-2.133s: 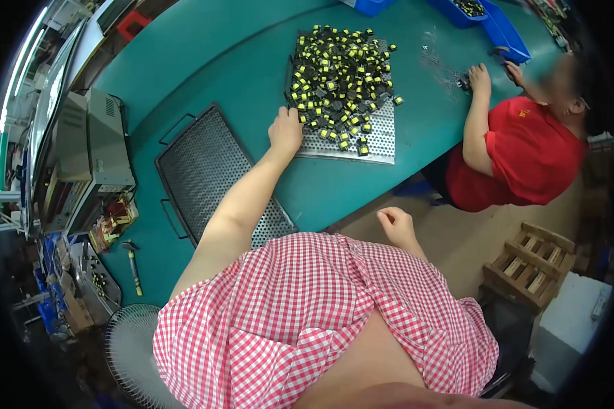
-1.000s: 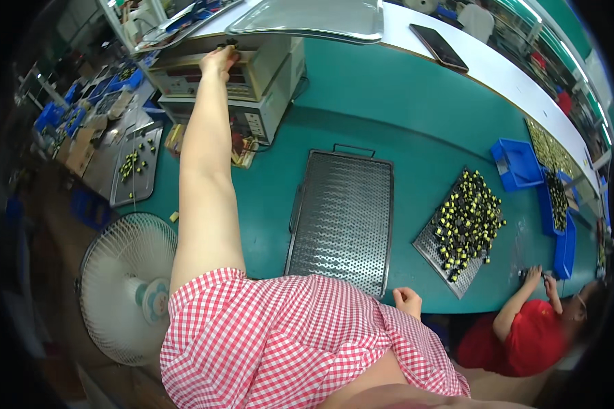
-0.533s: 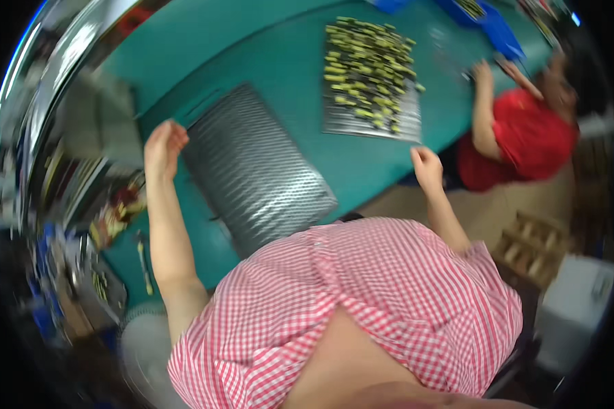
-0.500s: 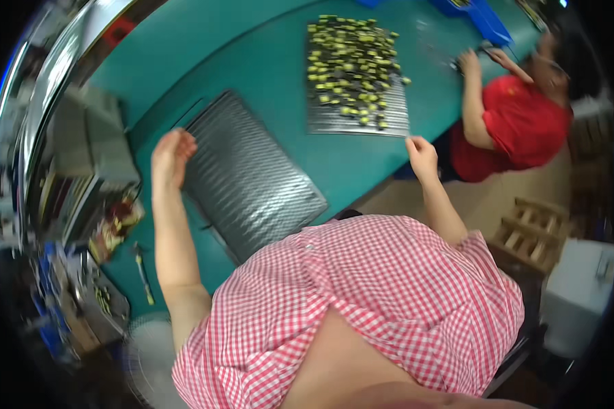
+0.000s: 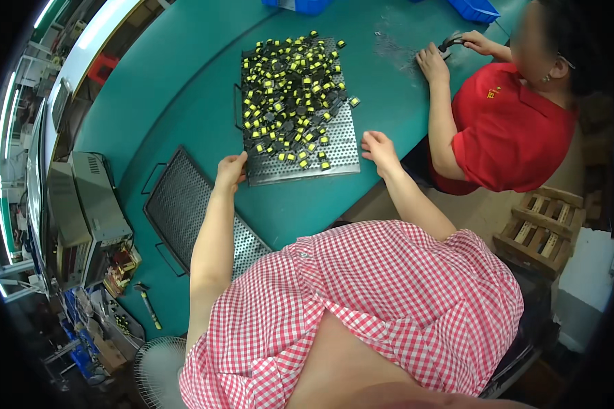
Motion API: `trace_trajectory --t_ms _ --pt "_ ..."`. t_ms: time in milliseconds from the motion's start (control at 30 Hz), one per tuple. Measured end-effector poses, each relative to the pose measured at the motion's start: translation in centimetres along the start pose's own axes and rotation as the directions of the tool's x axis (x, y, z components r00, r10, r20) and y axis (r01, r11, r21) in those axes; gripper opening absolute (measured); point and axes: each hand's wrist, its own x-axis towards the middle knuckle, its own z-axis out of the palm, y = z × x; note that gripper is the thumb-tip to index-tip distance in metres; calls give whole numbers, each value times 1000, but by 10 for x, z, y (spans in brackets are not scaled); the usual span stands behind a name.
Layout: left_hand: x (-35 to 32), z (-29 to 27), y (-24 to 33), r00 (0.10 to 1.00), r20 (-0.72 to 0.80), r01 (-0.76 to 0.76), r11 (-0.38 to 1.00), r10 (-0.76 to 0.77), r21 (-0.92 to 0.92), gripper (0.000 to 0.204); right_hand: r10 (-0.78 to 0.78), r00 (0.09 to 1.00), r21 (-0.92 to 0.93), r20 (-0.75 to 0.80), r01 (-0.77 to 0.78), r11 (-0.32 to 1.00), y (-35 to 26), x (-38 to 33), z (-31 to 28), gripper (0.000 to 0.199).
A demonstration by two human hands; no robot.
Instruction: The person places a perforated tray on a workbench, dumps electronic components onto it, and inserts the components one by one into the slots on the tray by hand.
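Teal table [image 5: 184,88], grey machine [image 5: 82,211] far left. Left hand [image 5: 230,172] grips the tray [image 5: 334,146] corner, right hand [image 5: 378,146] open beside its other corner. Yellow-black parts [image 5: 286,95] sit between, just past both hands. Empty tray [image 5: 177,204] under left forearm.

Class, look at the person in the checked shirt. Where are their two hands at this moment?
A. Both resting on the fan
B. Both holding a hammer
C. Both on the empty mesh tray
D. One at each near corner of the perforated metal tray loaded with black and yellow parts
D: the left hand and right hand sit at the near corners of the perforated metal tray carrying the small black and yellow parts.
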Motion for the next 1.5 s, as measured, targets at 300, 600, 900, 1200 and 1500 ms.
trace_trajectory --t_ms 300,600,900,1200,1500 --pt "8 6 -2 995 -98 33 969 -9 243 35 -705 703 -707 94 546 450 -36 80 23 37" --pt "8 13 -11 959 -211 -77 895 187 439 33 -533 803 -603 268 571 557 -86 78 43 29" --pt "11 12 -26 947 -237 -98 896 218 434 30 -770 626 -762 124 557 330 -124 227 68 29" --pt "8 12 -34 949 -231 -114 916 215 384 25 -320 793 -543 519 595 593 -190 226 96 37" --pt "0 16 -26 943 -241 -129 921 229 368 23 -330 854 -887 402 453 94 -184 294 153 33"
